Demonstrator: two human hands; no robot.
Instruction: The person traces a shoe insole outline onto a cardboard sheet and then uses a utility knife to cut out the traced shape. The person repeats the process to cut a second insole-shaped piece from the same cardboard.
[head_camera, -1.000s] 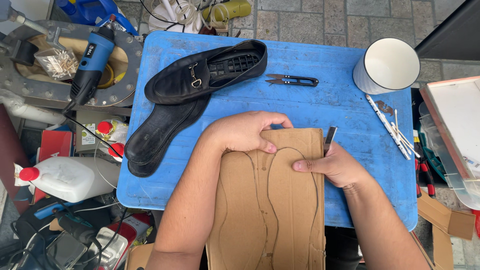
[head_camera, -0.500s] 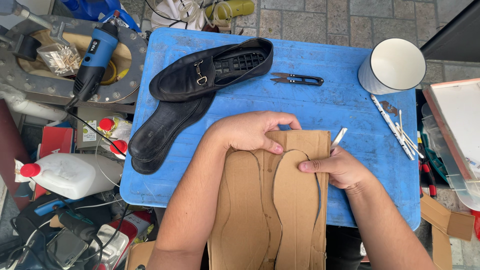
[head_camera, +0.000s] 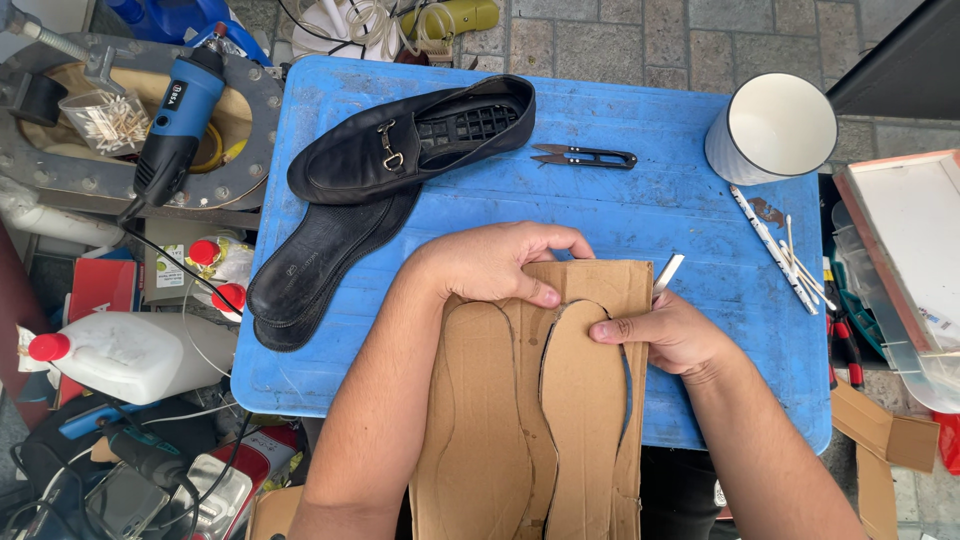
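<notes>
A brown cardboard sheet lies on the blue table, with two sole shapes cut into it. My left hand presses down on the sheet's top edge. My right hand grips a slim metal knife blade at the sheet's right side, thumb resting on the right sole cut-out. A black loafer lies sole-up at the table's far left, and black insoles lie beneath it.
Small black snips lie mid-table. A white cup stands at the far right with thin sticks and a pen beside it. A blue power tool, white bottles and clutter sit left; a tray sits right.
The right sole shape has separated further from the sheet along its cut. My right hand with the blade has shifted slightly down the sheet's right side. My left hand stays in place.
</notes>
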